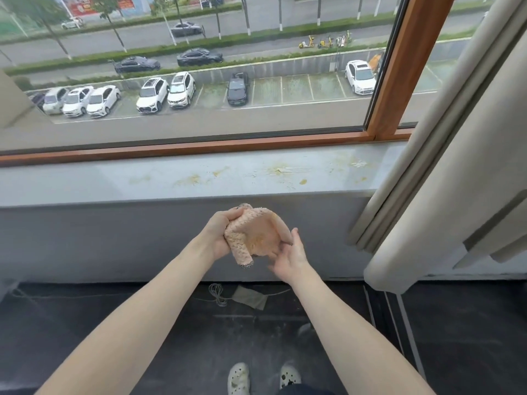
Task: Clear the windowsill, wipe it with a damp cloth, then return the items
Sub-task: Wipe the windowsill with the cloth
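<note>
A pale grey windowsill (pixel 114 181) runs across the view under the window and carries several yellowish smears along its middle and right part. Below its front edge I hold a fluffy pink cloth (pixel 253 233) with a yellow stain on its face. My left hand (pixel 218 233) grips the cloth's left side, bunched in curled fingers. My right hand (pixel 291 255) supports the cloth's right lower edge, thumb up and fingers under it. Nothing stands on the visible stretch of sill.
A brown wooden window frame (pixel 399 67) borders the glass. A beige curtain (pixel 456 166) hangs at the right, reaching past the sill's right end. On the dark floor lie a coiled cable (pixel 218 293) and a grey-green rag (pixel 251 297). My feet in white clogs (pixel 239 377) show below.
</note>
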A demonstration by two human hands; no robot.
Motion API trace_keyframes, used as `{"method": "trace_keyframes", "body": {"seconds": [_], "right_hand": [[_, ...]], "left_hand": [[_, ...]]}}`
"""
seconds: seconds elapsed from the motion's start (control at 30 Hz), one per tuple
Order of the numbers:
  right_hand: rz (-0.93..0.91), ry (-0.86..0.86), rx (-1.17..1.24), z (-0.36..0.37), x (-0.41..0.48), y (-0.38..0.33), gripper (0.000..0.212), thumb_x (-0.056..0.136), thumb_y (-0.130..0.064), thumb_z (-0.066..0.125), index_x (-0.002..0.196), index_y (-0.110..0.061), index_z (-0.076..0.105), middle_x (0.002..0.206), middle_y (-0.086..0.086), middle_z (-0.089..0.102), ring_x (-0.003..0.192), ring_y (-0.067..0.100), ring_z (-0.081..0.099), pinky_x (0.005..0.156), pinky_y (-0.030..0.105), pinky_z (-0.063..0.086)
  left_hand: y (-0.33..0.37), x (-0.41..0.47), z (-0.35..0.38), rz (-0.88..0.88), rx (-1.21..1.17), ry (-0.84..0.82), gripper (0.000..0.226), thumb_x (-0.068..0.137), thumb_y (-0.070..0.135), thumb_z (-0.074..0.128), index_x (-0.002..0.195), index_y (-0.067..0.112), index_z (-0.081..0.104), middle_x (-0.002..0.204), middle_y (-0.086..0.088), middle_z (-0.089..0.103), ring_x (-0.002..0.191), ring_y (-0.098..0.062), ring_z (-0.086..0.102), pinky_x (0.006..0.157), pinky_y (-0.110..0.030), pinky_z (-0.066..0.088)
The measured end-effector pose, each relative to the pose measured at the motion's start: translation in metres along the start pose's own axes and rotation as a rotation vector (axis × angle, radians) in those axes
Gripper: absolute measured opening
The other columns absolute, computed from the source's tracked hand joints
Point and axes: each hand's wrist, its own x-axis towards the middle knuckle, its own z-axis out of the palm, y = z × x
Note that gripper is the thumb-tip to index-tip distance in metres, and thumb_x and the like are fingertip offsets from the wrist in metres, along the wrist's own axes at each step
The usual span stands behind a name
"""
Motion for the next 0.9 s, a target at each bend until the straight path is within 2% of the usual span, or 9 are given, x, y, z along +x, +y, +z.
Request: {"method": "trace_keyframes", "body": {"seconds": [0.1,0.17,0.23,0.3,0.4,0.5,0.67,0.8,0.9], "right_hand": [[-0.178,0.038,-0.081,0.010,0.002,-0.010,0.035,0.093,-0.039,0.053,0.119,-0.017,0.060,0.127,0.007,0.061,0.120,0.022,0.053,0.096,0.036,0.044],[-0.200,0.086,-0.064,0.008,0.004,-0.016,0.019,0.090,-0.036,0.060,0.100,-0.021,0.059,0.115,0.004,0.063,0.112,0.021,0.055,0.101,0.039,0.043],[-0.227,0.122,-0.056,0.002,0.009,-0.026,0.025,0.085,-0.041,0.067,0.095,-0.021,0.057,0.111,0.005,0.064,0.107,0.021,0.058,0.103,0.041,0.043],[-0.224,0.140,-0.063,-0.003,0.012,-0.036,0.041,0.083,-0.043,0.068,0.110,-0.013,0.059,0.113,0.009,0.066,0.104,0.022,0.062,0.097,0.037,0.047],[-0.241,0.212,-0.162,-0.005,0.013,-0.049,0.031,0.089,-0.028,0.066,0.110,-0.005,0.061,0.100,0.010,0.068,0.090,0.021,0.066,0.083,0.033,0.052],[-0.282,0.278,-0.232,-0.001,0.013,-0.056,0.025,0.086,-0.020,0.069,0.104,-0.002,0.065,0.101,0.011,0.068,0.094,0.025,0.065,0.089,0.038,0.053],[-0.336,0.258,-0.296,0.016,0.007,-0.062,0.006,0.089,-0.012,0.062,0.083,-0.010,0.060,0.083,0.008,0.060,0.068,0.018,0.055,0.062,0.027,0.046],[-0.408,0.270,-0.315,0.033,0.003,-0.067,0.018,0.086,-0.021,0.067,0.071,-0.016,0.058,0.070,0.000,0.059,0.069,0.017,0.053,0.075,0.030,0.045],[-0.488,0.270,-0.445,0.044,-0.001,-0.072,0.021,0.083,-0.022,0.072,0.067,-0.016,0.060,0.078,-0.002,0.063,0.087,0.016,0.055,0.090,0.035,0.040]], "left_hand": [[0.007,0.004,-0.007,0.042,0.060,0.012,0.016,0.096,0.019,0.048,0.101,0.012,0.061,0.088,-0.007,0.064,0.079,-0.022,0.060,0.077,-0.039,0.050],[0.010,0.007,-0.011,0.128,0.197,0.048,0.014,0.097,0.016,0.048,0.102,0.011,0.060,0.089,-0.006,0.065,0.077,-0.019,0.061,0.069,-0.032,0.053],[0.014,0.011,-0.016,0.208,0.353,0.115,0.012,0.098,0.013,0.047,0.099,0.010,0.058,0.090,-0.005,0.064,0.076,-0.016,0.061,0.066,-0.028,0.051],[0.016,0.018,-0.026,0.266,0.468,0.187,0.011,0.098,0.014,0.047,0.097,0.012,0.057,0.091,-0.005,0.065,0.080,-0.017,0.061,0.071,-0.028,0.048],[0.020,0.026,-0.037,0.341,0.545,0.273,0.011,0.097,0.015,0.047,0.091,0.015,0.056,0.090,-0.002,0.063,0.079,-0.016,0.057,0.076,-0.030,0.042],[0.026,0.030,-0.049,0.366,0.531,0.337,0.008,0.093,0.016,0.049,0.090,0.016,0.056,0.093,0.001,0.061,0.084,-0.014,0.052,0.084,-0.031,0.037],[0.040,0.026,-0.069,0.317,0.354,0.365,0.017,0.086,0.011,0.049,0.081,0.013,0.064,0.081,0.000,0.066,0.075,-0.020,0.056,0.076,-0.031,0.040],[0.053,0.020,-0.080,0.342,0.383,0.412,0.018,0.083,0.001,0.053,0.076,0.013,0.064,0.084,-0.004,0.066,0.071,-0.016,0.056,0.064,-0.023,0.041],[0.065,0.020,-0.094,0.408,0.425,0.447,0.012,0.089,0.007,0.061,0.100,0.008,0.063,0.108,-0.005,0.061,0.100,-0.017,0.054,0.091,-0.033,0.044]]}}
